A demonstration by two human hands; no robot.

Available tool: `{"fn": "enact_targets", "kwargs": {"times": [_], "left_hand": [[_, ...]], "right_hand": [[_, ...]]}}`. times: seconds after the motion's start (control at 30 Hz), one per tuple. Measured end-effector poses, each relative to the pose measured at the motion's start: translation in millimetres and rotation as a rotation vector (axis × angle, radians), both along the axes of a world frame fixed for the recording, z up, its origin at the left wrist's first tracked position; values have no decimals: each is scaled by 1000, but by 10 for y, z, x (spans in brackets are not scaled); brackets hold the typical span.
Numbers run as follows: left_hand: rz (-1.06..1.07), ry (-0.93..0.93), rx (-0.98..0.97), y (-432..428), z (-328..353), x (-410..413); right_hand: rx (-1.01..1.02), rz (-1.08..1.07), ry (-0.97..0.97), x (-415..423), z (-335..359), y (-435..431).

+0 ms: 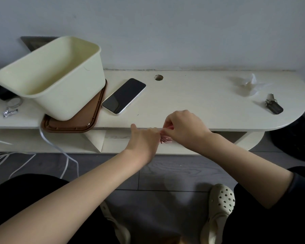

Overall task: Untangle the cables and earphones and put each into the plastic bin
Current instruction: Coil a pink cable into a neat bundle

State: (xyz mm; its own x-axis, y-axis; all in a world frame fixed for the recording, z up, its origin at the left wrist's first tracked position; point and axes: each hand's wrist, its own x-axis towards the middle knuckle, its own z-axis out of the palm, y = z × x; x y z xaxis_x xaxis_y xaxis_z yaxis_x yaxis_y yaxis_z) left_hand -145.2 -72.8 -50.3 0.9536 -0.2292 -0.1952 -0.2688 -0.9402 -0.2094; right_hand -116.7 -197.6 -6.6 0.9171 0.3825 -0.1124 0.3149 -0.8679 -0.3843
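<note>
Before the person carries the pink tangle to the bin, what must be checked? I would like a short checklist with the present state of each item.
1. Left hand and right hand both pinch the small pink tangled cable: ok.
2. Tangle fully undone: cannot tell, the hands hide most of it.
3. Open top of the cream plastic bin unblocked: ok.
4. Brown plastic lid under the bin fully on the white table: not ok, it overhangs the front edge.
5. Way to the bin free: not ok, the white-edged smartphone lies between.
</note>
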Motion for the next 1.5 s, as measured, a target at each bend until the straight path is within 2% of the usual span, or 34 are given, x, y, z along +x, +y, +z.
{"fn": "enact_targets", "kwargs": {"times": [0.07,0.23,0.37,0.43,0.6,0.7,0.87,1.0,1.1,1.2,1.27,1.4,1.5], "left_hand": [[66,69,-94,25,-2,48],[361,234,-490,90,123,185],[488,310,-955,187,173,232],[557,357,-1122,215,229,240],[649,542,-1316,248,341,219],[677,615,-1432,264,440,178],[563,652,-1532,330,598,150],[353,808,-1477,416,664,92],[184,976,-1304,463,668,55],[101,1014,-1092,451,629,22],[61,974,-900,390,591,-13],[-64,775,-450,234,544,-96],[-148,504,-120,156,550,-227]], "right_hand": [[64,-6,13,-41,-10,26],[238,-14,60,-114,-63,48],[407,-72,156,-103,-84,34],[480,-123,217,-80,-95,15],[586,-230,338,4,-104,-30],[709,-243,496,-2,-94,-32],[941,-253,780,49,-50,-72],[1050,-197,941,42,-73,-100],[1016,-130,892,-30,-129,-117],[929,-35,786,-58,-190,-156],[852,44,769,-67,-227,-168],[800,87,790,-88,-306,-144],[758,101,830,-58,-329,-147]]}}
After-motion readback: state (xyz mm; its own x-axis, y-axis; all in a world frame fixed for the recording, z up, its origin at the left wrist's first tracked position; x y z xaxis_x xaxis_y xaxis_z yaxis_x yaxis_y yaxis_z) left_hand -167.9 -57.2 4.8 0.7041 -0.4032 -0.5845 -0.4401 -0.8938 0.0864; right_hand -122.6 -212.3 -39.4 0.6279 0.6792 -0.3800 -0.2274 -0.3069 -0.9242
